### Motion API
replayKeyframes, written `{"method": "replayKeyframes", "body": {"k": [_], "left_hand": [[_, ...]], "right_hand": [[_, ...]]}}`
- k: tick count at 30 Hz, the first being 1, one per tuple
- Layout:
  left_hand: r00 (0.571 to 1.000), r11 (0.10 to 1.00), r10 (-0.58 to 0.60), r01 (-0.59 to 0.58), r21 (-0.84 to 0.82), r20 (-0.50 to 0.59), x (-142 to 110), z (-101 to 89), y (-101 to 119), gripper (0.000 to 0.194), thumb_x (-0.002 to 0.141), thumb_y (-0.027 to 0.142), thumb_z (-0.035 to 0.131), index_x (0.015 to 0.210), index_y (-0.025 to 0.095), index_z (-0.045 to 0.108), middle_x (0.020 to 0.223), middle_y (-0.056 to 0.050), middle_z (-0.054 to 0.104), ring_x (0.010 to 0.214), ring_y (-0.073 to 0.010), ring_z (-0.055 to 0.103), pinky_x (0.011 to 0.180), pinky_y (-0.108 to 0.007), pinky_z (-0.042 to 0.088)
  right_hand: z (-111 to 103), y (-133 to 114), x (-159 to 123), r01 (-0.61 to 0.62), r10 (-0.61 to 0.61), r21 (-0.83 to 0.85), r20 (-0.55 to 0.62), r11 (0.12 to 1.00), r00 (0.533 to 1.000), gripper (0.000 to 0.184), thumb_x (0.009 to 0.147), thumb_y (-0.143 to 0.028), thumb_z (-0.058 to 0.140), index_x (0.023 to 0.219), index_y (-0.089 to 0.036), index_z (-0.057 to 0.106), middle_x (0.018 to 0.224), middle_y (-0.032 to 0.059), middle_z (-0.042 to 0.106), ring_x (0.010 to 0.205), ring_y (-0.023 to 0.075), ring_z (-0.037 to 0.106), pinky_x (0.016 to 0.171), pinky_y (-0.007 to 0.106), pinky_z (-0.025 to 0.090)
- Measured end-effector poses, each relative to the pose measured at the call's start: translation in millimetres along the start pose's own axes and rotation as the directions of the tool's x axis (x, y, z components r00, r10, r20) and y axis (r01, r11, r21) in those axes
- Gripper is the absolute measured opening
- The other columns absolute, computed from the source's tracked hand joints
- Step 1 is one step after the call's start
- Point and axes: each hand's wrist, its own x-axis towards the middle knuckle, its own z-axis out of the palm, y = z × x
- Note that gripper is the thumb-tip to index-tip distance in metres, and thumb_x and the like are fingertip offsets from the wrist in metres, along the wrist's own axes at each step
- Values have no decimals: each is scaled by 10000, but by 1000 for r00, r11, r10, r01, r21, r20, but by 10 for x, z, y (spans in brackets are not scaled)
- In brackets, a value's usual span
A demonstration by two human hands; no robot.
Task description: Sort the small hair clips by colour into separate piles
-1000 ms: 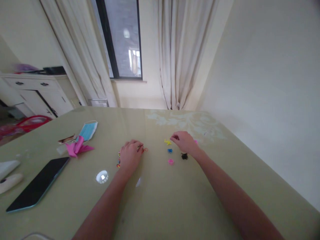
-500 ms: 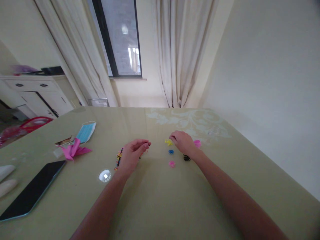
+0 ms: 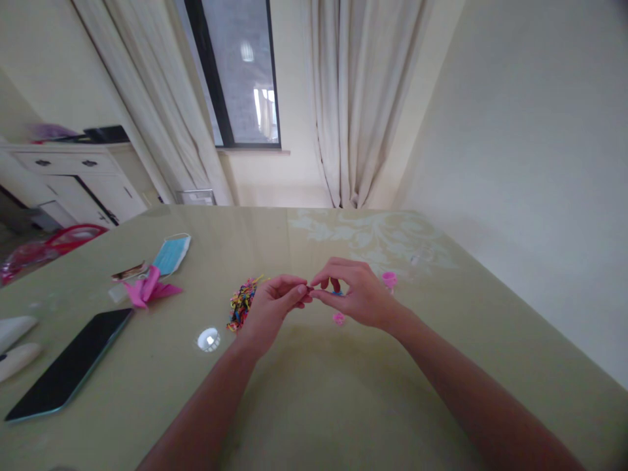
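Above the middle of the table, my left hand (image 3: pixel 275 309) pinches a small dark piece (image 3: pixel 309 290) between thumb and fingertips. It is too small to make out its kind. My right hand (image 3: pixel 360 294) meets it from the other side, thumb and forefinger closing on the same piece. Beside my left hand lies a heap of small multicoloured bands (image 3: pixel 242 306), partly covered by that hand. Under my right hand a bit of a blue pile (image 3: pixel 337 293) shows, and a little pink pile (image 3: pixel 339 318) lies nearer to me. The hand hides whatever lies behind it.
A pink cup-shaped piece (image 3: pixel 389 280) stands beyond my right wrist. Leftward are a shiny round white object (image 3: pixel 209 339), a dark-screened phone or tablet (image 3: pixel 71 363), a pink folded shape (image 3: pixel 151 288) and a blue face mask (image 3: pixel 171 255). A wall (image 3: pixel 540 196) borders the table's right side.
My right hand has come left from the yellow pile to meet my left hand. My left hand has shifted right, uncovering more of the multicoloured heap. The yellow and black piles are now hidden.
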Motion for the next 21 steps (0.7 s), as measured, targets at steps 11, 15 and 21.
{"method": "replayKeyframes", "body": {"k": [11,15,21], "left_hand": [[995,917,91,-72,392,-31,66,-106,30,401,836,536,782,1056,201,792,953,-98,826,836,-231,747,789,-358,578],[955,374,289,-49,926,-66,101,-277,9,229,905,395,692,1001,222,810,1063,-121,802,1037,-335,709,948,-479,522],[975,-101,222,-6,995,28,102,-379,-99,244,992,338,582,1009,255,811,1116,-119,760,1149,-359,629,1050,-533,433]], "right_hand": [[-275,-95,-6,-210,219,244,-11,947,976,218,928,-389,750,866,-188,807,700,8,685,624,128,548,585,269,419],[-478,-164,-43,-321,324,370,58,872,944,310,872,-489,797,861,-180,812,697,16,688,618,131,550,543,262,421],[-642,-238,-87,-353,342,425,103,833,934,280,848,-476,824,838,-196,808,716,21,704,650,145,597,576,272,471]]}}
